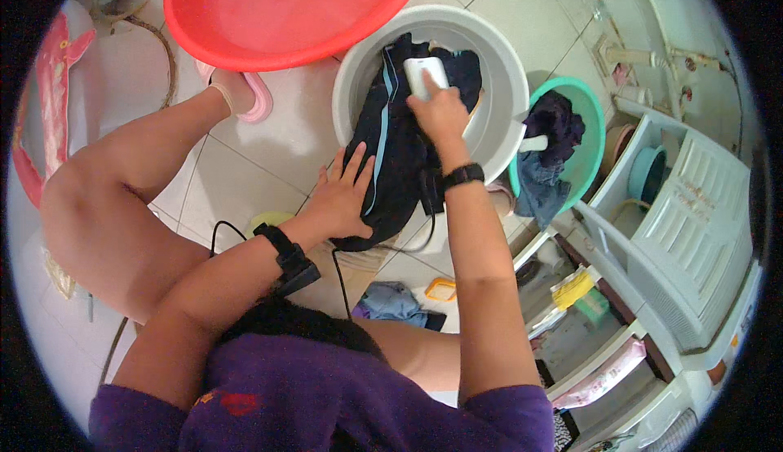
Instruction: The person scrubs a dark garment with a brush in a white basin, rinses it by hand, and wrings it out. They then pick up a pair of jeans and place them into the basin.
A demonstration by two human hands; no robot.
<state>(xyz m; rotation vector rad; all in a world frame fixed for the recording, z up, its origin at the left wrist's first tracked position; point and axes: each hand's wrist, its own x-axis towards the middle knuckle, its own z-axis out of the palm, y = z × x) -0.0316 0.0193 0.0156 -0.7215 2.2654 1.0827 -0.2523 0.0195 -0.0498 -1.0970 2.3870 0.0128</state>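
A black garment with a light blue stripe (391,164) lies partly in a grey-white plastic basin (508,85), spread over a board whose edge shows beneath it. My right hand (441,113) holds a white scrubbing brush or similar handled block (422,68) against the garment's upper part, index finger along its top; the brush's underside is hidden. Nearer to me, my left hand (342,198) lies flat on the garment's lower left edge, fingers spread. Black straps with small devices are on both wrists.
A red basin (293,18) stands at the top left. To the right are a green basin (596,134) with dark clothes and denim, and plastic drawers and racks (685,219). Denim clothing (394,302) and an orange-rimmed dish (441,289) lie on the tiles. Black cables hang near my wrists.
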